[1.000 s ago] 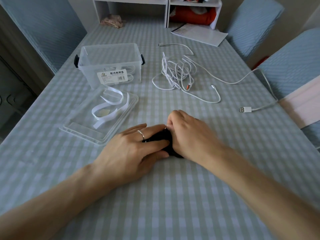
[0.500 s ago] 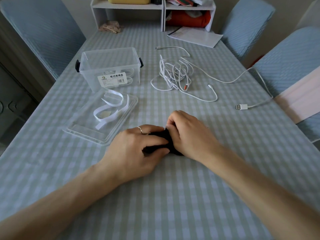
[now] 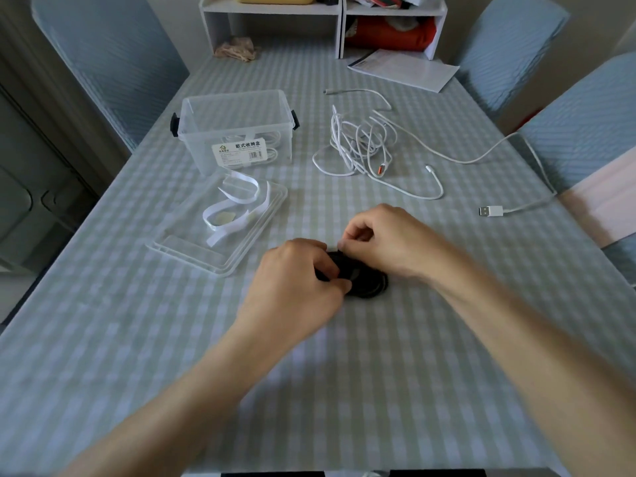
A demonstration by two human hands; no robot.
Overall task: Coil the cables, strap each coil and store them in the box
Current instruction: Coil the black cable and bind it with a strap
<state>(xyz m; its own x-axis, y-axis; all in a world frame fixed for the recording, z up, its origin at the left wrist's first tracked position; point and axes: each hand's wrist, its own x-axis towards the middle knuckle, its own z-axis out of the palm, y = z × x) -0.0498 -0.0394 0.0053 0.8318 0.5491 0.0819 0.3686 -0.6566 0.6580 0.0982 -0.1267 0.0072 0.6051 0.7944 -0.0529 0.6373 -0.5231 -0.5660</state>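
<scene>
A black cable coil (image 3: 370, 285) lies on the checked tablecloth in the middle of the table. My left hand (image 3: 296, 280) grips its left side with curled fingers. My right hand (image 3: 385, 241) pinches something small at the coil's top edge; what it pinches is hidden by the fingers. A tangle of white cables (image 3: 364, 146) lies farther back, with a USB plug (image 3: 488, 211) trailing to the right. The clear storage box (image 3: 237, 129) stands at back left with white coils inside. White straps (image 3: 237, 204) lie in the upturned lid (image 3: 220, 235).
Blue-covered chairs stand at the left (image 3: 103, 63) and right (image 3: 578, 125) of the table. A white shelf unit (image 3: 323, 18) sits at the far end, with a paper booklet (image 3: 402, 68) and a crumpled beige item (image 3: 237, 49) in front of it.
My left hand's fingers have curled from flat over the black coil into a grip on it. My right hand has lifted a little, and more of the coil shows under it.
</scene>
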